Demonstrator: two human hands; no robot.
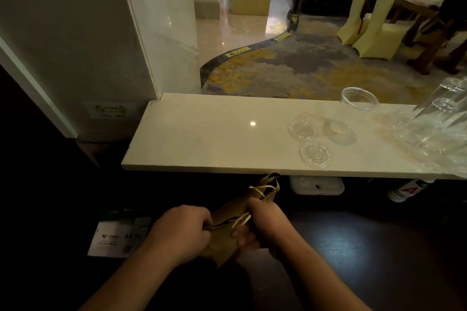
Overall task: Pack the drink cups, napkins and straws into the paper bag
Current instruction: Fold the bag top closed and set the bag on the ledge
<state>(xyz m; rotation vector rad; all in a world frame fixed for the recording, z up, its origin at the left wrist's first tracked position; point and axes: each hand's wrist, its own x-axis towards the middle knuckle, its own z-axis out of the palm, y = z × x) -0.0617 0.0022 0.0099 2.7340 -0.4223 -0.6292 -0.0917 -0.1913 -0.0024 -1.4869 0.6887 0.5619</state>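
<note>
Below the counter's front edge I hold a folded brown paper bag (228, 212) with cord handles. My left hand (183, 231) grips its near left edge and my right hand (262, 223) grips its right side by the handles. A clear plastic cup (353, 108) stands on the white counter (202, 134) at the right. Two clear lids (302, 129) lie flat near it, one (316, 154) close to the front edge. At the far right lies a stack of clear cups (444, 113) in plastic wrap. I see no napkins or straws.
A dark lower desk (366, 247) lies under my arms. A pack of A4 paper (118, 235) sits at the lower left. A white box (317, 185) and a bottle (406, 190) sit under the counter. A glass panel (156, 20) rises at the left.
</note>
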